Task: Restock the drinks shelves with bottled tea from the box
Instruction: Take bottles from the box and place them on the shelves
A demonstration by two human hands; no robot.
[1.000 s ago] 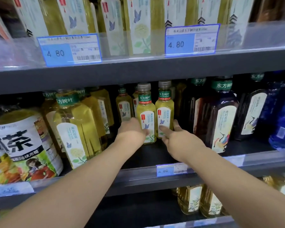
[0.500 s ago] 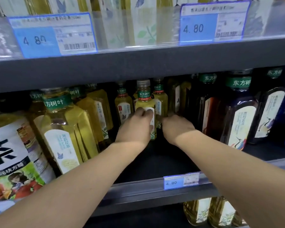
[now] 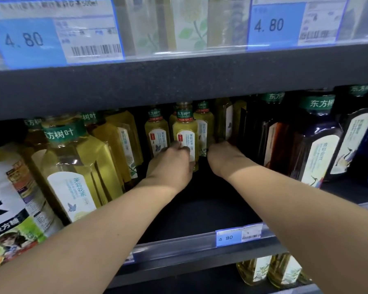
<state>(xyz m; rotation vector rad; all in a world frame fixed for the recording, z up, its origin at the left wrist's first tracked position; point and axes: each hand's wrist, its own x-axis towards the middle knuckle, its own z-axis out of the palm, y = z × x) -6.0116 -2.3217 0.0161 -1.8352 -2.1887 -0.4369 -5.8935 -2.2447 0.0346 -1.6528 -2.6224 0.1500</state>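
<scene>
Two small bottles of yellow tea with green neck bands stand deep on the middle shelf [image 3: 200,211]. My left hand [image 3: 172,166] wraps its fingers across the white label of the front tea bottle [image 3: 184,129]. A second tea bottle [image 3: 204,126] stands just behind and to its right. My right hand [image 3: 226,159] lies against that bottle's right side. Its fingers curl out of sight into the dark gap there, so its hold does not show. A third small bottle [image 3: 157,132] stands to the left. The box is out of view.
Large yellow tea bottles [image 3: 72,166] crowd the left, dark tea bottles [image 3: 316,149] the right. The upper shelf's edge [image 3: 179,81] hangs low over my hands. A price rail [image 3: 227,237] runs along the front lip, with more bottles [image 3: 270,270] on the shelf below.
Both hands have gone deeper into the shelf, and the two small bottles have moved back with them. My view has moved closer and lower, under the upper shelf.
</scene>
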